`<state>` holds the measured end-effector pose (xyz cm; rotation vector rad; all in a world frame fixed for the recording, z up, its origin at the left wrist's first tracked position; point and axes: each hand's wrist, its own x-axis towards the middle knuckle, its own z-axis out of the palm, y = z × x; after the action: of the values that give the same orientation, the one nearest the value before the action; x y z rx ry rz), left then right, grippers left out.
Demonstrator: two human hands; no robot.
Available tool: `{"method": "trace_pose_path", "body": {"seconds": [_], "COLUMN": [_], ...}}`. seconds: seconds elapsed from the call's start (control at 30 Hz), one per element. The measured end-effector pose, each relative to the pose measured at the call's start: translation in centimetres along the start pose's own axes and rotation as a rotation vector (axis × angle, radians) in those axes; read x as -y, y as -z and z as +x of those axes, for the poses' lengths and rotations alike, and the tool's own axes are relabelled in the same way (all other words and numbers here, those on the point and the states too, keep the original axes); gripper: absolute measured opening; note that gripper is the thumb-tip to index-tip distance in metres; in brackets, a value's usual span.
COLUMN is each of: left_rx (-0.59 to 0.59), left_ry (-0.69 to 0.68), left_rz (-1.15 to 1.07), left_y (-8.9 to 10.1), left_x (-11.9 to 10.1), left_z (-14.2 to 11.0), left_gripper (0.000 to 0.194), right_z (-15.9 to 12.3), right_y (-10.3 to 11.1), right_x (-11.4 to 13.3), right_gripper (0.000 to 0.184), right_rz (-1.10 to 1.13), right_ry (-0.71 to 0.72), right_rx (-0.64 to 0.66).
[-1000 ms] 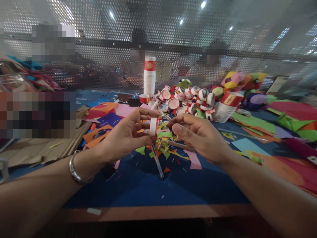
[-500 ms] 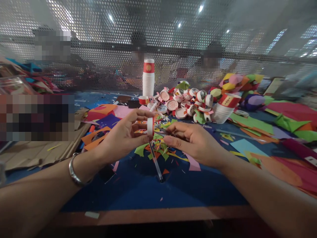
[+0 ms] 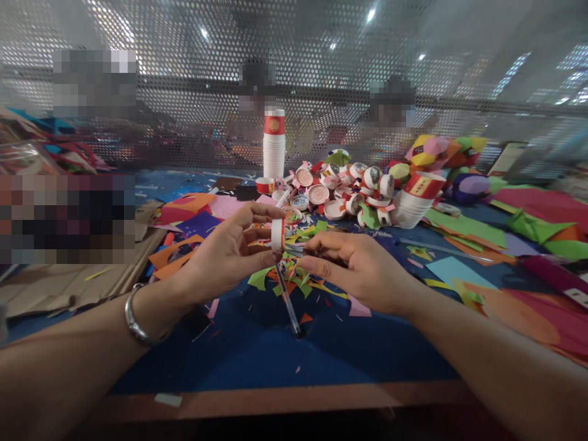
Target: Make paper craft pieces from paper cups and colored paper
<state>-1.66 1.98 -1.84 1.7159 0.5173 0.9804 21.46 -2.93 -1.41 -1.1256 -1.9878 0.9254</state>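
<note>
My left hand [image 3: 229, 251] pinches a short cut-off paper cup base [image 3: 278, 235], white with a red edge, upright on its side between thumb and fingers. My right hand [image 3: 353, 266] is closed around scissors [image 3: 294, 250]; their grey blades point left and reach the cup base's right side. The handles are mostly hidden by my fingers. Below both hands a clear pen [image 3: 289, 303] with a dark cap lies on the blue tabletop, its far end among green and yellow paper scraps [image 3: 301, 283].
A tall stack of white paper cups [image 3: 274, 153] stands at the back, and a tilted cup stack [image 3: 417, 199] is on the right. Between them lies a heap of cut cup bases [image 3: 321, 195]. Coloured paper [image 3: 463, 272] spreads right; cardboard [image 3: 87, 282] lies left. Behind is a perforated screen [image 3: 312, 79].
The right hand has shifted slightly left, and the scissor blades now show more clearly beside the cup base. The left hand keeps its hold, almost unmoved.
</note>
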Motion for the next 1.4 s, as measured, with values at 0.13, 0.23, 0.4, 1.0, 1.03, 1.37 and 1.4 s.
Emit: {"method": "trace_pose_path", "body": {"seconds": [0.13,0.23,0.4,1.0,1.03,1.37,1.4], "left_rx": [-0.01,-0.026,0.002,0.009,0.008,0.002,0.003], "left_ry": [-0.02,-0.019,-0.054,-0.145,-0.151,-0.131,-0.122], "left_rz": [-0.023,-0.011,0.02,0.06,0.071,0.125,0.128], "left_y": [0.0,0.04,-0.12,-0.18,-0.14,0.02,0.0], "left_x": [-0.08,-0.21,-0.47,-0.07,0.0,0.12,0.03], "left_z": [-0.04,-0.12,-0.08,-0.17,-0.18,-0.27,-0.28], "left_gripper": [0.041,0.042,0.038,0.035,0.036,0.039,0.04], "right_z": [-0.03,-0.07,-0.11,-0.16,-0.17,-0.13,-0.13], "right_y": [-0.13,-0.24,-0.38,-0.26,-0.26,-0.04,-0.02], "right_x": [0.21,0.25,0.12,0.23,0.25,0.26,0.23], "right_gripper": [0.032,0.031,0.033,0.031,0.031,0.032,0.032], "right_rz": [-0.02,-0.03,-0.028,-0.056,-0.057,-0.11,-0.107], "right_ry": [0.014,0.039,0.034,0.062,0.06,0.091,0.084], "right_rx": [-0.005,-0.007,-0.019,-0.026,-0.023,-0.015,-0.014]}}
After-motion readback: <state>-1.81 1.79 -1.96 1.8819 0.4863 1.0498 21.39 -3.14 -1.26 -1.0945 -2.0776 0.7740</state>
